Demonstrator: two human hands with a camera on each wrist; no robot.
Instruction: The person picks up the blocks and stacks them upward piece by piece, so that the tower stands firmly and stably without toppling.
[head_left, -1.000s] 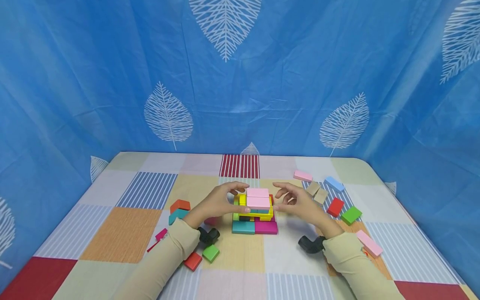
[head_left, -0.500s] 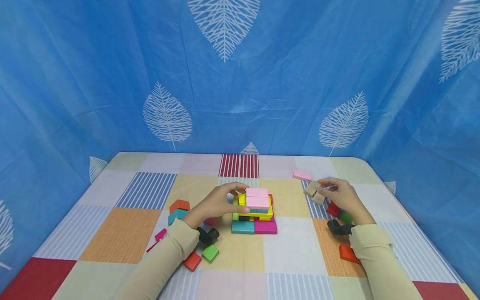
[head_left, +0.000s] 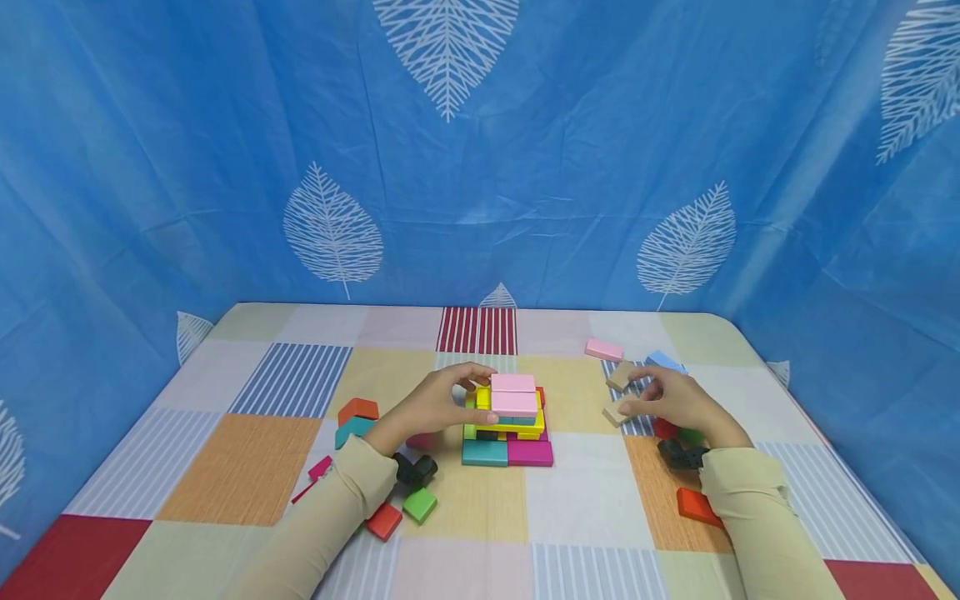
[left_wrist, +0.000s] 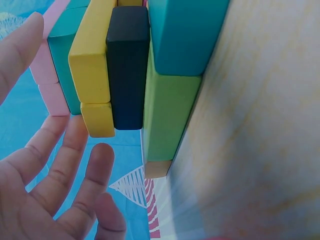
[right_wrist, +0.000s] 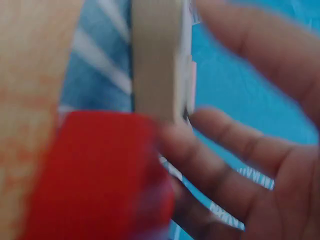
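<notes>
A layered stack of coloured blocks stands mid-table, topped by two pink blocks (head_left: 513,393). Below these are teal, yellow, black and green blocks, with a teal block (head_left: 484,453) and a magenta block (head_left: 530,453) at the front of the base. My left hand (head_left: 435,408) curves loosely around the stack's left side; its fingertips meet the pink and teal layers in the left wrist view. Over two plain wooden blocks, my right hand (head_left: 678,404) has its thumb at the nearer block (head_left: 617,411) and its fingers beside the farther block (head_left: 620,376). Blur hides their exact contact.
A pink block (head_left: 604,349) and a light blue block (head_left: 664,362) lie beyond the right hand. Red and green blocks are partly under it, with a red-orange block (head_left: 697,507) nearer. Left of the stack are orange (head_left: 358,409), teal (head_left: 352,431), red (head_left: 385,522) and green (head_left: 420,505) blocks.
My right hand has left the stack and moved right to the wooden blocks. The nearer wooden block has shifted left and turned, apart from the other. My left hand stays at the stack.
</notes>
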